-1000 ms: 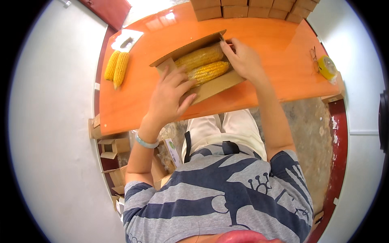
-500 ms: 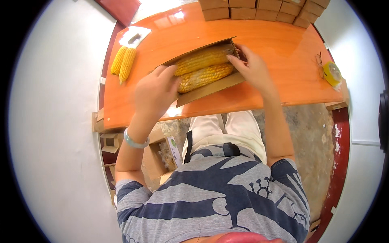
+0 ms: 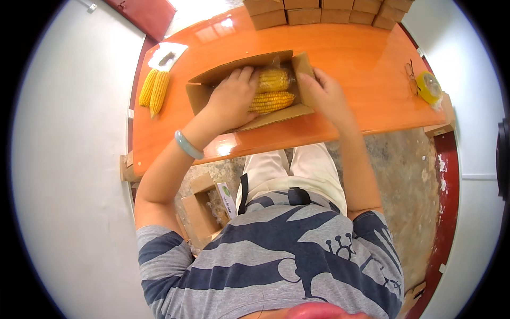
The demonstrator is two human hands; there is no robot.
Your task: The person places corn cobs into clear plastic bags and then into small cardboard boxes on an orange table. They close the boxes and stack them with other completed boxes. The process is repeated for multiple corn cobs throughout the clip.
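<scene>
Change vs 0.5 s ago: L hand [image 3: 232, 98] then at carton's L end, now in over the cobs; R hand [image 3: 326, 95] still at R end. Carton's L end flap now exposed; R end flap stands out further.
L hand state: palm down, fingers tog., laid across cobs; can't tell if gripping.
R hand state: bent, thumb at R end flap; can't tell if pinching.
Carton [image 3: 304, 80]: brown cardbd, open-topped, on orange worktop [image 3: 372, 74] approx. mid-width, nr near edge; long side slightly askew to it.
Far cob [image 3: 273, 80]: yellow, in clear plastic, inside carton twd far wall.
Near cob [image 3: 273, 101]: yellow, alongside, nr front wall.
Obstruction: L hand + wrist cover L part of both cobs.
Worktop L edge: two loose cobs [image 3: 158, 94] side by side; white sheet [image 3: 178, 49] just beyond, twd far L corner.
Worktop far edge: stacked brown boxes [image 3: 329, 15].
Worktop R edge: yellow tape roll [image 3: 428, 87], nr near R corner.
Floor, below near edge: open box [image 3: 199, 218].
</scene>
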